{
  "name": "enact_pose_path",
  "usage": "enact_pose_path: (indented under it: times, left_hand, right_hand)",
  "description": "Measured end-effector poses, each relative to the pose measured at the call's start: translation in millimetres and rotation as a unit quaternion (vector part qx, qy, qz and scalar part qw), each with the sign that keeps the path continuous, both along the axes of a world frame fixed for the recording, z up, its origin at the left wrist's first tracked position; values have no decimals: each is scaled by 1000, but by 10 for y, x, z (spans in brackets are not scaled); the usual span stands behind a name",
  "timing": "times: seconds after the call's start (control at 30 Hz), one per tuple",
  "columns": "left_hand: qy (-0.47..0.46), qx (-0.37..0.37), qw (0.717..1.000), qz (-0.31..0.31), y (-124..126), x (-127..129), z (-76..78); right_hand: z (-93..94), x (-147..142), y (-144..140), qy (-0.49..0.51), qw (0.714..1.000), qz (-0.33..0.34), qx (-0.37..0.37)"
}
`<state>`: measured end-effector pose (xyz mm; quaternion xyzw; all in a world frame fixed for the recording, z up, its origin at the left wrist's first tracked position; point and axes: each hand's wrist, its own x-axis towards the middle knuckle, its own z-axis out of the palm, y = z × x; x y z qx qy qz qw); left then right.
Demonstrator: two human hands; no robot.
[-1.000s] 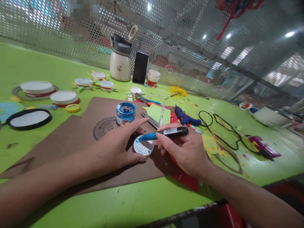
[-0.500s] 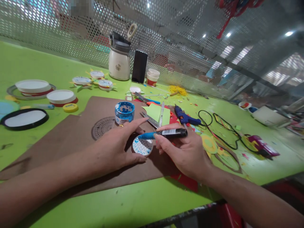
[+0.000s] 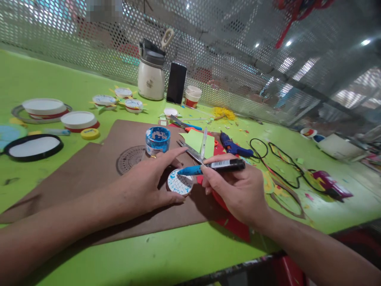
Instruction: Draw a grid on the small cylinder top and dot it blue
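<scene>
Only barcode label [image 3: 220,163] legible — on marker [image 3: 212,167] — right hand [image 3: 238,190].

Your small disc [image 3: 179,184] lies on the cardboard sheet [image 3: 98,167] just in front and to the right of the paint pot [image 3: 157,140], with the scissors [image 3: 190,151] right of that pot, the glue gun [image 3: 233,146] farther right, and the jug [image 3: 151,77] well behind it.

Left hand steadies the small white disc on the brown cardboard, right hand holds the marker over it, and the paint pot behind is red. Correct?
Not quite: the head view shows the paint pot is blue, not red. The rest stands: left hand steadies the small white disc, right hand holds the marker.
</scene>
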<state>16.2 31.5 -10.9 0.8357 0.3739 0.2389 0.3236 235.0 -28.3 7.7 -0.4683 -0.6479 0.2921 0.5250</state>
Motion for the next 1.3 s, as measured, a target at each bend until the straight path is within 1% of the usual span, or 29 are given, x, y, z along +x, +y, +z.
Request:
enact_pose_path:
  times: [0.13,0.27,0.33,0.47,0.57,0.67,0.8,0.87,0.97,1.17,1.23,1.3]
  left_hand:
    - [7,6,1000,5,-6,-1,-3]
    - [15,7,1000,7,3,-2,-15]
    - [14,7,1000,4,7,-4,-20]
    - [4,9,1000,2,8,-9,-23]
    - [3,8,1000,-1,7,0,-19]
    - [5,6,1000,1,6,13,-12]
    - [15,10,1000,5,5,12,-10]
    - [19,18,1000,7,7,4,-19]
    - [19,28,999,8,10,-5,-39]
    - [11,30,999,4,9,4,-40]
    - [8,26,1000,4,4,7,-32]
    - [4,16,1000,3,-2,9,-24]
  right_hand:
    - [-5,-12,11,-3,1000,17,-2]
    - [-22,13,20,-49,999,23,6]
    - [-22,26,21,-56,998,22,7]
    - [7,29,15,-36,999,31,11]
    - [31,14,13,-26,999,14,31]
    - [32,-2,20,-11,999,5,30]
    - [2,1,34,-1,999,33,16]
    - [-11,16,40,-18,999,38,11]
    - [-12,44,41,-68,997,29,5]
    - [34,52,19,-132,989,36,52]
    - [46,41,12,-118,991,36,54]
    - [54,29,9,-86,995,23,46]
